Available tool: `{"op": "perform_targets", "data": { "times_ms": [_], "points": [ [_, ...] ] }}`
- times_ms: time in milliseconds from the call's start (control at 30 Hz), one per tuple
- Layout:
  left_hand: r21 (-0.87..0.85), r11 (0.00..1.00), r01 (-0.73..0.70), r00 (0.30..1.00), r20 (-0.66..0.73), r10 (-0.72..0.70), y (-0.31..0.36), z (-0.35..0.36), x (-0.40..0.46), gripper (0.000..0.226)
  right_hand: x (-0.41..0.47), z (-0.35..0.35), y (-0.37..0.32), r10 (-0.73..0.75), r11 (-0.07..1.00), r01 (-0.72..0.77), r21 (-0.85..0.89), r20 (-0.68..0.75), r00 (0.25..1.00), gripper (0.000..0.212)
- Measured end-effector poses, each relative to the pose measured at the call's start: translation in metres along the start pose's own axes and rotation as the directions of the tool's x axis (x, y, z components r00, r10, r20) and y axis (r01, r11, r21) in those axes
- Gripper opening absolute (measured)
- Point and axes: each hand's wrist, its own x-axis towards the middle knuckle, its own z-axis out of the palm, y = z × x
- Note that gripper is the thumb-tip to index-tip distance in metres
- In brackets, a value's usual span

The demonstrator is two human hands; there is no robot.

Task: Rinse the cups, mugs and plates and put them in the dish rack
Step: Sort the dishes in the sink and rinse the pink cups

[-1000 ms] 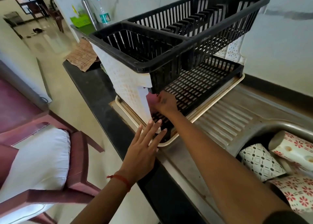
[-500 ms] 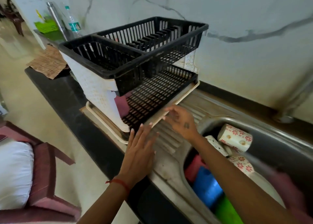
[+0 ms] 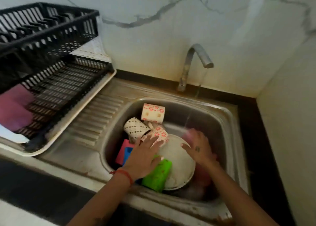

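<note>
My left hand [image 3: 142, 159] lies over the near side of the steel sink [image 3: 227, 123], its fingers [image 3: 150, 143] straight and spread, reaching across the bright green plastic cup [image 3: 158, 175] toward the tipped red-flowered white mug [image 3: 159, 135]. Whether they touch it I cannot tell. My right hand [image 3: 200, 149] is over the round white plate [image 3: 177, 159] that leans in the basin; its fingers are blurred near a pink thing [image 3: 187, 135] under the running water, and I cannot tell whether they hold it. Left of the plate stand a pink [image 3: 122, 150] and a blue square cup [image 3: 128, 151]. Beyond them lie a white mug with a dark diamond print [image 3: 135, 128] and another flowered mug [image 3: 153, 113] on its side. The curved metal tap [image 3: 193, 61] runs. On the counter [image 3: 34, 183] to the left stands the black two-tier plastic dish rack [image 3: 51, 43], a pink cup [image 3: 15, 109] on its lower tier.
</note>
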Motion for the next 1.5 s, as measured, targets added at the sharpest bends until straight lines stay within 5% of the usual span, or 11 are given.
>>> {"op": "perform_targets", "data": {
  "times_ms": [67, 133, 267, 433, 567, 733, 933, 1167, 1333, 1433, 1500],
  "points": [
    [0.008, 0.999, -0.051, 0.994, 0.095, 0.05, 0.021, 0.006, 0.011, 0.06, -0.008, -0.002, 0.025, 0.094, 0.992, -0.086, -0.089, 0.092, 0.991, 0.071],
    [0.0, 0.997, -0.072, 0.979, 0.192, 0.07, 0.033, 0.011, 0.019, 0.059, -0.014, -0.004, 0.036, 0.172, 0.975, -0.149, -0.164, 0.137, 0.976, 0.049],
    [-0.007, 0.996, -0.094, 0.939, 0.332, 0.091, 0.039, 0.02, 0.021, 0.058, -0.022, -0.005, 0.036, 0.143, 0.961, -0.078, -0.266, 0.233, 0.962, 0.032],
    [-0.06, 0.994, -0.094, 0.928, 0.356, 0.109, 0.035, 0.019, 0.021, 0.056, -0.02, -0.023, 0.034, 0.144, 0.973, -0.087, -0.212, 0.269, 0.952, 0.031],
    [-0.284, 0.958, -0.03, 0.925, 0.354, 0.135, 0.039, 0.008, 0.036, 0.062, -0.018, -0.05, 0.028, 0.079, 0.997, -0.081, -0.001, 0.235, 0.969, 0.029],
    [-0.726, 0.685, 0.056, 0.969, 0.205, 0.138, 0.054, -0.018, 0.07, 0.095, -0.009, -0.082, 0.007, -0.103, 0.892, 0.053, 0.448, 0.089, 0.991, 0.014],
    [-0.917, 0.395, -0.057, 0.998, -0.037, 0.057, 0.047, -0.061, 0.126, 0.106, 0.025, -0.094, -0.032, -0.352, 0.897, 0.399, 0.192, -0.236, 0.906, 0.024],
    [-0.623, 0.715, -0.317, 0.924, -0.372, 0.085, 0.035, -0.096, 0.185, 0.089, 0.046, -0.114, -0.038, -0.402, 0.91, 0.384, -0.154, -0.108, 0.909, 0.036],
    [-0.421, 0.825, -0.377, 0.839, -0.532, 0.112, 0.041, -0.089, 0.196, 0.081, 0.058, -0.121, -0.052, -0.244, 0.883, 0.229, -0.409, 0.016, 0.97, 0.052],
    [-0.377, 0.808, -0.452, 0.808, -0.557, 0.192, 0.043, -0.088, 0.196, 0.077, 0.064, -0.111, -0.072, -0.085, 0.995, 0.086, 0.05, -0.021, 0.996, 0.045],
    [-0.315, 0.808, -0.498, 0.794, -0.54, 0.28, 0.039, -0.092, 0.197, 0.082, 0.057, -0.107, -0.074, -0.033, 0.932, 0.036, 0.361, -0.014, 0.999, 0.049]
  ]
}}
